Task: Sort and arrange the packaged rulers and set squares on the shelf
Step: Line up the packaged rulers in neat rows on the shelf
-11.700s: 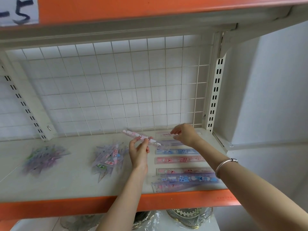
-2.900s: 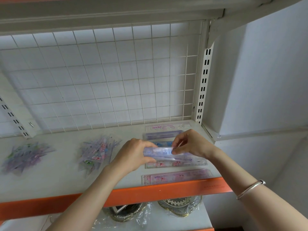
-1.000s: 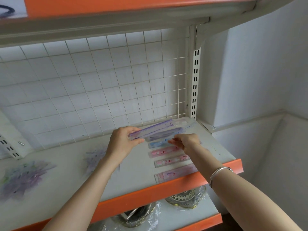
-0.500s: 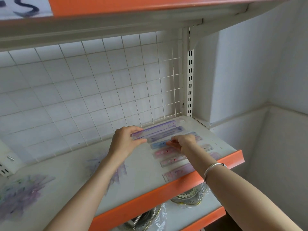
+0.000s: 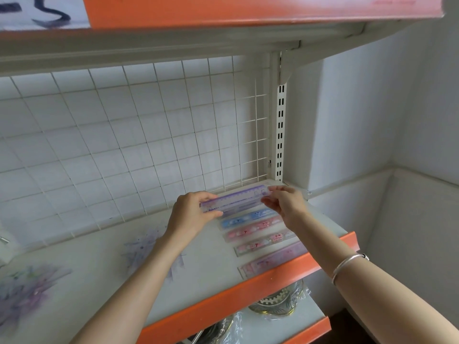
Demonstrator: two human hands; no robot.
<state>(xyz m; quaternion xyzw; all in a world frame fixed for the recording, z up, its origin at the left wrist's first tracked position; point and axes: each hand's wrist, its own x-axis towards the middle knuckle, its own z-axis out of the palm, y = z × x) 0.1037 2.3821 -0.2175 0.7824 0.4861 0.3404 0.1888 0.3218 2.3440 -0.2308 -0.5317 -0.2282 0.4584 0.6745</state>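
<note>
Left hand (image 5: 191,214) and right hand (image 5: 285,206) pinched purple ruler (image 5: 234,198) by its ends; likely light, stiff, with slippery wrap.

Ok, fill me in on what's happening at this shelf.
A person holds a packaged purple ruler by its ends, left hand and right hand pinching it, at the back right of the shelf. In front of it, more packaged rulers lie flat in a column toward the front edge. Two heaps of set squares lie further left.
</note>
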